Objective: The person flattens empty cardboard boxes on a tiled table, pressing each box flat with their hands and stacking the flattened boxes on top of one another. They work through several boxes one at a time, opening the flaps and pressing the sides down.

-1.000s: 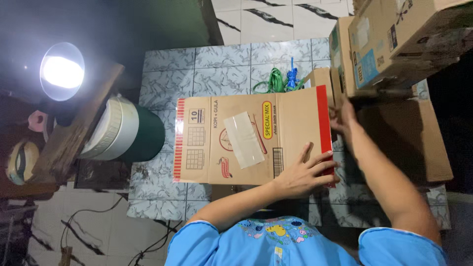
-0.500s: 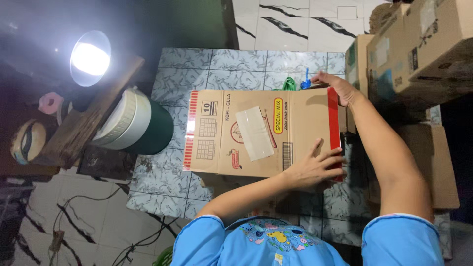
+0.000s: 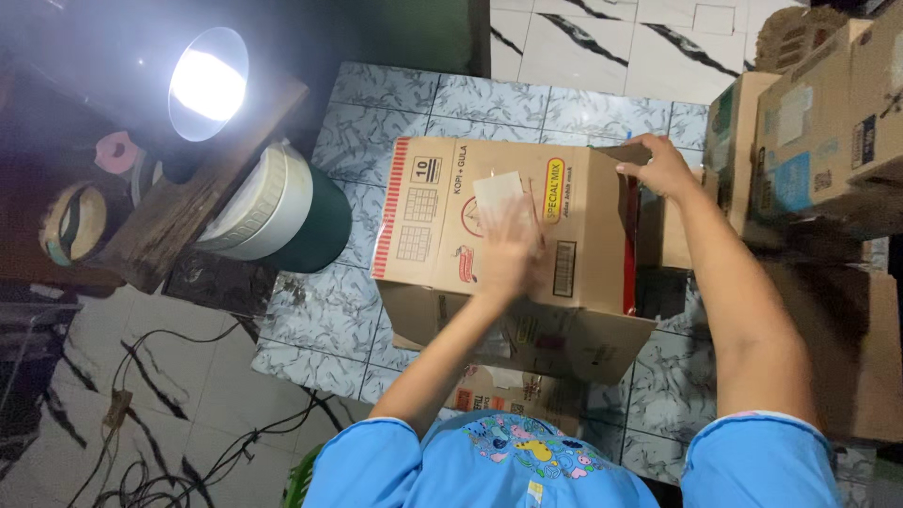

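A brown cardboard box point(image 3: 428, 221) with red striped edges and a patch of clear tape lies on the tiled floor in front of me. My left hand point(image 3: 508, 252) is blurred and rests flat on the box's top face, over the tape patch. At the far right corner, my right hand point(image 3: 663, 166) grips the box's end flap. That end of the box stands open, with a lower flap point(image 3: 602, 343) folded out toward me. My blue sleeves fill the bottom of the view.
A green and white jug point(image 3: 282, 218) stands left of the box beside a wooden shelf point(image 3: 179, 221) and a bright lamp point(image 3: 208, 82). Stacked cardboard boxes point(image 3: 809, 141) crowd the right side. Cables point(image 3: 188, 442) trail over the floor at the lower left.
My left hand slid from the box's red edge to the middle of its top. The right hand took the end flap and the box's right end opened up.
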